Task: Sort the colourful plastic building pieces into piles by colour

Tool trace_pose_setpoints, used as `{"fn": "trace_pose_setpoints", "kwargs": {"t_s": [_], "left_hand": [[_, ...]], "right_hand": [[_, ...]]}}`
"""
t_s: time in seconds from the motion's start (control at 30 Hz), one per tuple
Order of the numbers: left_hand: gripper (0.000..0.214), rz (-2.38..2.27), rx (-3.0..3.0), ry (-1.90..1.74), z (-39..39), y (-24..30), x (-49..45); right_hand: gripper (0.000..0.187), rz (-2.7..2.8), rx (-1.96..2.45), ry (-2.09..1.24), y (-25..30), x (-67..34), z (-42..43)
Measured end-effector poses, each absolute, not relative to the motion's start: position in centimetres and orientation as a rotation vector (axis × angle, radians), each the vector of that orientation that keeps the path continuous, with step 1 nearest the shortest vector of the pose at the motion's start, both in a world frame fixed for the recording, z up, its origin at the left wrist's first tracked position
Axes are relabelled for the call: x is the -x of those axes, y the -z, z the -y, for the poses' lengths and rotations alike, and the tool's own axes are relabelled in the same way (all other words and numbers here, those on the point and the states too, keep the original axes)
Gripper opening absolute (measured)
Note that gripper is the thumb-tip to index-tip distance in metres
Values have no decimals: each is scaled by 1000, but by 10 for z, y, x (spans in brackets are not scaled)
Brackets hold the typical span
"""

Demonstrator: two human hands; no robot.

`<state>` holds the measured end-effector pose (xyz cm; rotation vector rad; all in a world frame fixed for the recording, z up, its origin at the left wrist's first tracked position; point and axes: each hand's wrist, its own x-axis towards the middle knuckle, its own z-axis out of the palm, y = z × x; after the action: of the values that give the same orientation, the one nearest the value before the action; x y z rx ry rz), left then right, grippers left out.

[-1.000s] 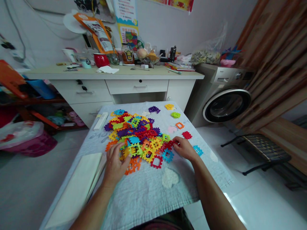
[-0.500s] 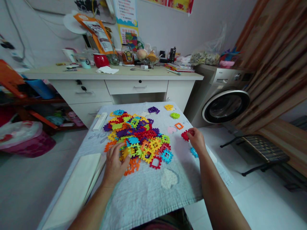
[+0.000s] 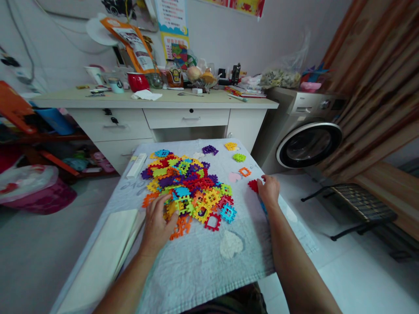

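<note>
My left hand [image 3: 159, 222] rests at the near left edge of a pile of interlocking plastic building pieces [image 3: 183, 174]. Its thumb and fingers are spread over a yellow and lime piece there. At the right side of the table, my right hand [image 3: 270, 191] has its fingers closed at the edge of a red interlocking piece [image 3: 252, 185], which lies on the cloth. A blue piece [image 3: 263, 207] is mostly hidden under that wrist. Beyond it, an orange square frame [image 3: 245, 172], a lime piece [image 3: 239, 157], a yellow piece [image 3: 231, 146] and a purple piece [image 3: 210, 150] lie apart from the pile.
A light blue cloth [image 3: 196, 270] covers the table. Folded white material [image 3: 101, 257] lies along its left side, near a white box-like strip [image 3: 136, 166]. Behind stands a cluttered white desk [image 3: 183, 103], with a washing machine [image 3: 304, 126] at right and a woven stool [image 3: 363, 203].
My right hand has shifted slightly, its fingertips drawn a little right on the red piece, and its wrist now covers more of the blue piece. My left hand stays put.
</note>
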<state>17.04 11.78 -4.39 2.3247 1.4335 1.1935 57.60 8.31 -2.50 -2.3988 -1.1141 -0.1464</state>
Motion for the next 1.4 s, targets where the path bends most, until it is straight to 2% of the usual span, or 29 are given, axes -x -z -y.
{"fn": "trace_pose_setpoints", "kwargs": {"t_s": [0.17,0.23,0.37,0.53,0.7,0.77,0.9,1.17,1.33,1.4], "left_hand": [[42,-1432,-2303,-1181,-118,43,-171],[42,-1434,-2300,-1174,-118,43,-171],[41,-1425,-2302,-1185,-117,44,-170],[41,-1414,-2300,-1201,-119,45,-171],[43,-1410,-2297,-1203,-119,46,-170],[43,-1410,-2298,-1201,-119,46,-170],[43,-1418,-2297,-1200,-119,46,-170],[39,-1439,-2310,-1184,-118,47,-171],[39,-1456,-2312,-1203,-117,47,-173],[38,-1479,-2319,-1218,-117,46,-174]], "right_hand": [[57,1205,2497,52,21,-564,-72],[60,1266,2528,-2,23,-561,-69],[54,1258,2520,4,30,-562,-70],[56,1253,2310,176,31,-558,-73],[32,1728,1881,11,27,-529,-76],[36,1890,1783,-74,28,-514,-78],[57,2018,1778,-189,33,-496,-81],[43,1948,1789,-197,38,-496,-84],[51,1770,1802,-134,40,-497,-86],[42,1693,1817,-174,38,-499,-87]]}}
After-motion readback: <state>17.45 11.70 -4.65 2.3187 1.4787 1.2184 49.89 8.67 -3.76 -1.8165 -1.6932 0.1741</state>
